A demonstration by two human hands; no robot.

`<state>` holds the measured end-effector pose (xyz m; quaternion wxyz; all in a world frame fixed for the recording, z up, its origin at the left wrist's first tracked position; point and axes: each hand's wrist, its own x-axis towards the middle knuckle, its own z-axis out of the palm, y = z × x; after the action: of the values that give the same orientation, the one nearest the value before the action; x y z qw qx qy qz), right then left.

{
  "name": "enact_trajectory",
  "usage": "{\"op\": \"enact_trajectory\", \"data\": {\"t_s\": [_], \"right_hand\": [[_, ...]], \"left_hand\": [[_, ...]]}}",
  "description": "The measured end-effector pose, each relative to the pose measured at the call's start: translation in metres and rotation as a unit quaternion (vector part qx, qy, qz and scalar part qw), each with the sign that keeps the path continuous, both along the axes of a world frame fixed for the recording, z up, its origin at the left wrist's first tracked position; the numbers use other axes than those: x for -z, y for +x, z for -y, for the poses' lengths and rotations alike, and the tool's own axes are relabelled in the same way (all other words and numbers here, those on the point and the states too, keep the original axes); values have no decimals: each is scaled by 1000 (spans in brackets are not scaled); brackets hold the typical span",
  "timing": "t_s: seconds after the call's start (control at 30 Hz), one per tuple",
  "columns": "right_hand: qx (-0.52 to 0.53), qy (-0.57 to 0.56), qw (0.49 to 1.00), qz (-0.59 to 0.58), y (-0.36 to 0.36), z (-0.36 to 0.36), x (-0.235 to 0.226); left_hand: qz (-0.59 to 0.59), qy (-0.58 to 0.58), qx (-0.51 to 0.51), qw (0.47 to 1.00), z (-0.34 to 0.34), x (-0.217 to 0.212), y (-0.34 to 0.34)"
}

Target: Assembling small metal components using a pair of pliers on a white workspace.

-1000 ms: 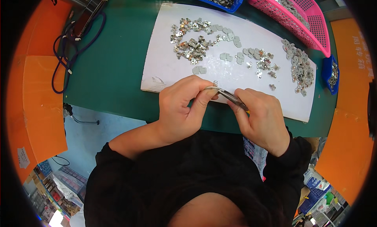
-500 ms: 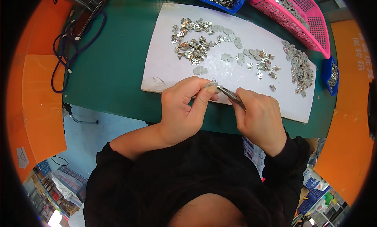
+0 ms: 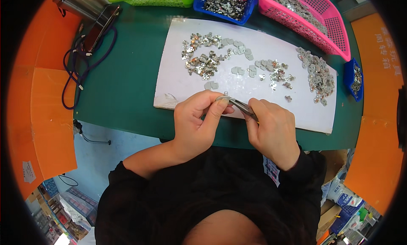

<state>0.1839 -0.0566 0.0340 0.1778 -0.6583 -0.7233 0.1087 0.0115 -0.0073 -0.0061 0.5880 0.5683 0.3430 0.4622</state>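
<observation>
Between its thumb and fingers my left hand point(image 3: 197, 120) pinches a small grey plastic part point(image 3: 221, 99), with a bit of metal showing at its top. My right hand point(image 3: 273, 126) is wrapped round a pair of pliers point(image 3: 245, 108), whose tips meet the part beside my left thumb. Both hands are over the front edge of a white board point(image 3: 169, 79). Small metal clips point(image 3: 204, 63) lie in heaps on its left half. Loose grey plastic pieces point(image 3: 211, 85) lie just beyond my left hand, and a mixed pile of grey and metal parts point(image 3: 320, 77) covers the right end.
The board rests on a green table point(image 3: 110, 96). Along the back stand a green basket point(image 3: 157, 0), a blue tray point(image 3: 224, 5) of metal bits and a pink basket point(image 3: 305, 20). A small blue tray point(image 3: 354, 79) is at right. A dark cord point(image 3: 85, 62) loops at left.
The view has shifted slightly, showing more of the green basket at the back. Both hands keep their grip, and the plier tips stay at the grey part.
</observation>
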Motion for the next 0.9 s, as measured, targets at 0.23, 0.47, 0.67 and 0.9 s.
{"op": "enact_trajectory", "data": {"t_s": [0.23, 0.47, 0.67, 0.9], "right_hand": [[-2, -12, 1000, -18, 3, 6, 2], [41, 44, 996, -69, 11, 16, 1], [290, 114, 950, -20, 66, 37, 1], [369, 50, 905, 204, 158, 35, 16]], "left_hand": [[-52, 10, 22, 998, 3, -7, 0], [-36, -4, 40, 999, 5, -19, 12], [-89, 47, 122, 987, 20, -14, 19], [-154, 247, 403, 868, 57, -37, 72]]}}
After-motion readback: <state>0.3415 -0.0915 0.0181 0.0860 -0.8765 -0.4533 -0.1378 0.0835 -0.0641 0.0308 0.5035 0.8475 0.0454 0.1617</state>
